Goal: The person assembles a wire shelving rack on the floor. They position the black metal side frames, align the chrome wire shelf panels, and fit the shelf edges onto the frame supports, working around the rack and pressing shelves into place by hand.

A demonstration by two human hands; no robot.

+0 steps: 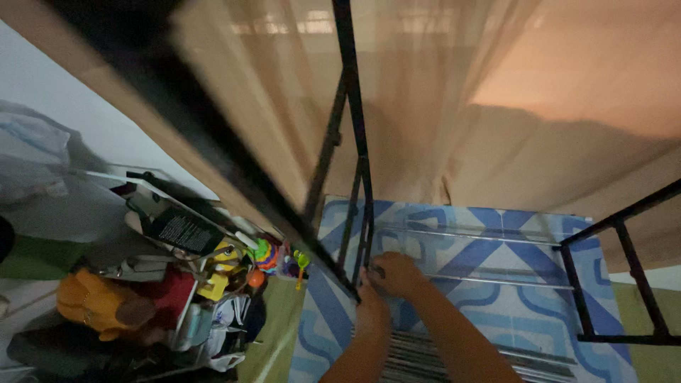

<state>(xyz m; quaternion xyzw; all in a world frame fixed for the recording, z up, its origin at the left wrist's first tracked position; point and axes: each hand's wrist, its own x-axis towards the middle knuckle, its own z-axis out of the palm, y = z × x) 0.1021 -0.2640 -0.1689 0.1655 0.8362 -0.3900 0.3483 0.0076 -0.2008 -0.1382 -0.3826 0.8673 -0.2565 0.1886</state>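
Beneath the sheer beige curtain [440, 92] that hangs across the upper scene lies the blue-and-white patterned mat [496, 284], taken below as the landmark. Above the mat's near-left corner rises a black metal frame [355, 142], its upright and slanted brace meeting low down; a second black frame section [624, 276] stands over the mat's right edge. Across the mat's middle lie thin metal rails [489, 237], with more of them stacked at its near end. Left of the mat, well apart, sits a crowded pile of toys and household clutter [184, 291]. Both hands meet at the frame's foot on the mat's near-left side: the left hand [370, 301] presses against the lower end of the upright, though whether its fingers close round the bar cannot be told; the right hand [399, 273] lies just beside it, fingers curled over something small at the joint, which is hidden. Judged risks: the tall frame appears supported only at this joint and could tip toward the clutter if the hands slacken; the loose rails could roll or slide; fingers could be pinched where upright and brace converge.
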